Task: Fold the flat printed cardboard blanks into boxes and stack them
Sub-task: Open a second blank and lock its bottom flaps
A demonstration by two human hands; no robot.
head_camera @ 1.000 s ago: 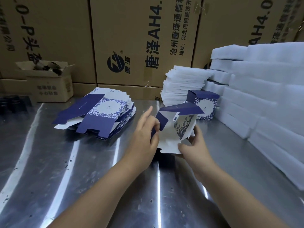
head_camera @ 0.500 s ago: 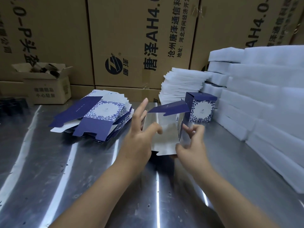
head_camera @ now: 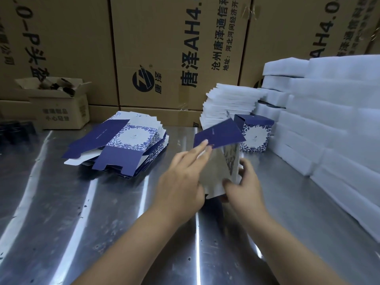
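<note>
Half-folded box (head_camera: pixel 218 170) upright | left hand (head_camera: pixel 181 182) outstretched, touching navy flap (head_camera: pixel 220 132) | right hand (head_camera: pixel 245 187) pinches its lower edge

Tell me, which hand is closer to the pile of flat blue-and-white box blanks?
Left. The left hand is just right of the pile of flat blanks; the right hand sits farther right, beyond the half-folded box between them.

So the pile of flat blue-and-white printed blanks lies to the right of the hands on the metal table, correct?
No. The head view shows the pile of flat blue-and-white printed cardboard blanks on the metal table to the left of the left hand and right hand, working a half-folded blue-and-white box.
</note>
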